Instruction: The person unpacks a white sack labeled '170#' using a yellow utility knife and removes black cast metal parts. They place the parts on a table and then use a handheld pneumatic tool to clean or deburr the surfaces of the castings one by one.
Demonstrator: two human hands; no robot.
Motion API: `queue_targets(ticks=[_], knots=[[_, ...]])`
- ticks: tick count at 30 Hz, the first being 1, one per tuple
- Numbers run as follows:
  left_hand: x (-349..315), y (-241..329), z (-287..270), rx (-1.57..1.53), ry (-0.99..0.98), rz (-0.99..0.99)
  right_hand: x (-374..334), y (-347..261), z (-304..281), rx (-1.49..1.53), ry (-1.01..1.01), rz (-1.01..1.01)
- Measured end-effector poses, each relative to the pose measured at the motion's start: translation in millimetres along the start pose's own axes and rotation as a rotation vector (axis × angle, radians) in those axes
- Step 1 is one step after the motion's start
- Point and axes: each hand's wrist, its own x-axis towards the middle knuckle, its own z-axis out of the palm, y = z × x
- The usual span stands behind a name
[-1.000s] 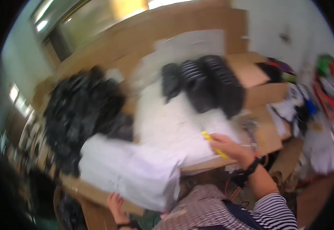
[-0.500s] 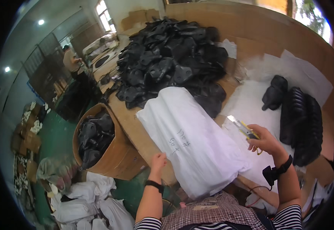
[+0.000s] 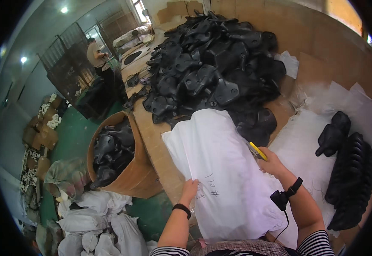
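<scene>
A full white woven sack (image 3: 224, 170) with handwriting on it lies lengthwise before me on the cardboard-covered table. My left hand (image 3: 189, 190) is closed on the sack's left edge, where a fold runs up from my fingers. In my right hand (image 3: 272, 164) is a box cutter with a yellow handle (image 3: 257, 151). Its blade end points up and left, over or beside the sack's right edge; I cannot tell whether it touches. Just past the sack's far end rises a big heap of black moulded plastic parts (image 3: 216, 64).
A cardboard box (image 3: 152, 179) of black parts stands left of the table, with stuffed white sacks (image 3: 88, 219) on the green floor. Nested black parts (image 3: 352, 183) lie on white sheeting (image 3: 309, 141) at right. A person (image 3: 97, 55) stands far left.
My left hand has come onto the sack's left edge and gripped it. My right hand has brought the box cutter leftward to the sack's right side. The whole view has shifted.
</scene>
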Motion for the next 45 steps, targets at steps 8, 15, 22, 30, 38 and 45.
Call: queue_targets(ticks=[8, 15, 22, 30, 38, 45], knots=[[-107.4, 0.9, -100.6, -0.504, 0.069, -0.06, 7.0, 47.2, 52.1, 0.128, -0.019, 0.138], [-125.1, -43.5, -75.1, -0.647, 0.195, -0.167, 18.0, 57.0, 88.0, -0.041, -0.104, 0.021], [-92.8, -8.2, -33.1, -0.615, 0.226, -0.055, -4.0, -42.8, 121.1, 0.035, -0.074, -0.222], [-114.0, -24.7, -62.4, -1.038, 0.001, -0.275, -40.0, -85.4, 181.4, -0.163, -0.101, -0.272], [-68.7, -83.5, -125.4, -0.836, 0.281, -0.373, -52.5, -78.3, 206.7, -0.215, -0.12, -0.258], [49.4, -115.6, -158.6, -0.304, 0.6, -0.087, -84.4, -98.5, 216.9, -0.25, -0.19, -0.242]])
